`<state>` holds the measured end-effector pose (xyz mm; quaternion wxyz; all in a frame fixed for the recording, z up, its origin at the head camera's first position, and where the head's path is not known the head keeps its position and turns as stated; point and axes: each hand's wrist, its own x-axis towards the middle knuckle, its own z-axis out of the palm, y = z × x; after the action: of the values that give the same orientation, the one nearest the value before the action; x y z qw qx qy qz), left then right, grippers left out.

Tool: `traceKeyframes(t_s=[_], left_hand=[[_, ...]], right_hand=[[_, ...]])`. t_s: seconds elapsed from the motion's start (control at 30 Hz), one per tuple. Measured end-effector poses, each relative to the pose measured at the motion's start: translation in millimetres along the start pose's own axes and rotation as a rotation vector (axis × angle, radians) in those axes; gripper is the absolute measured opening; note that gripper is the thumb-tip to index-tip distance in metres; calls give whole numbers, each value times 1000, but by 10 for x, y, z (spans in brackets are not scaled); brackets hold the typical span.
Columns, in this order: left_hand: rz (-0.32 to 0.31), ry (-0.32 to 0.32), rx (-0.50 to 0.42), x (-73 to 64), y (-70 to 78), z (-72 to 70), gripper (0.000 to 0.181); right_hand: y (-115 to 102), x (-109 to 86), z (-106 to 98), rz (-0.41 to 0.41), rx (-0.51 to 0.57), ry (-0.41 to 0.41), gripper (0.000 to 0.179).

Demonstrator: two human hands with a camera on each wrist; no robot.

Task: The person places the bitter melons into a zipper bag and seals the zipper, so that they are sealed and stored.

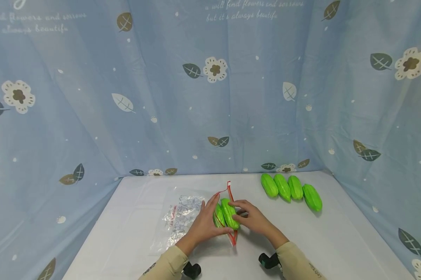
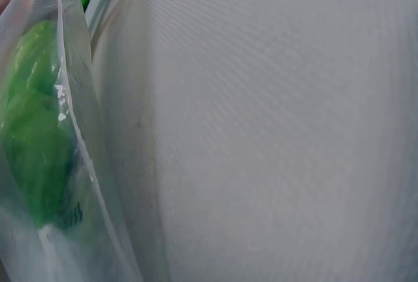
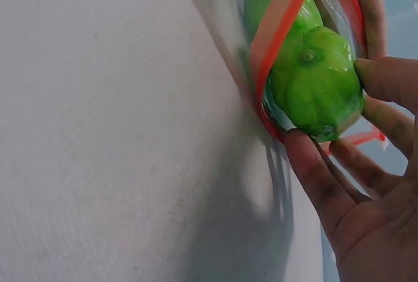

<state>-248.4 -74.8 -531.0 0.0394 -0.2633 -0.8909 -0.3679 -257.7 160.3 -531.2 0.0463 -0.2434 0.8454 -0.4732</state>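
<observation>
A clear zip bag with a red seal strip and printed patterns lies on the table, its mouth facing right. My left hand holds that mouth apart, fingers at the far edge and thumb at the near edge. One green ribbed gourd is inside the bag, showing through the plastic in the left wrist view as a green shape. With thumb and fingertips my right hand grips a second green gourd in the mouth, beside the first, between the red strips.
Several more green gourds lie in a slanting row at the back right of the white table. A blue curtain with leaves and flowers stands behind and at both sides. Black devices are strapped under both wrists.
</observation>
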Motion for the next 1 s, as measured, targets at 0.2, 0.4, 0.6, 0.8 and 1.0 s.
traceKeyframes(t_s=[0.2,0.4,0.6,0.8,1.0], left_hand=[[-24,-15,-23,-12,1,-1,122],[-31,-28,-33,-17,12,-5,122],[-39,-37,-41,-14,23,-8,123],[-38,-30,-38,-15,39,-16,124],[-24,-16,-38,-21,47,-18,124]], right_hand=[[44,8,26,-16,-7,5,46],[34,7,26,-17,19,2,47],[34,19,38,-39,8,7,48],[14,28,65,-51,41,17,51],[-13,37,92,-65,72,33,52]])
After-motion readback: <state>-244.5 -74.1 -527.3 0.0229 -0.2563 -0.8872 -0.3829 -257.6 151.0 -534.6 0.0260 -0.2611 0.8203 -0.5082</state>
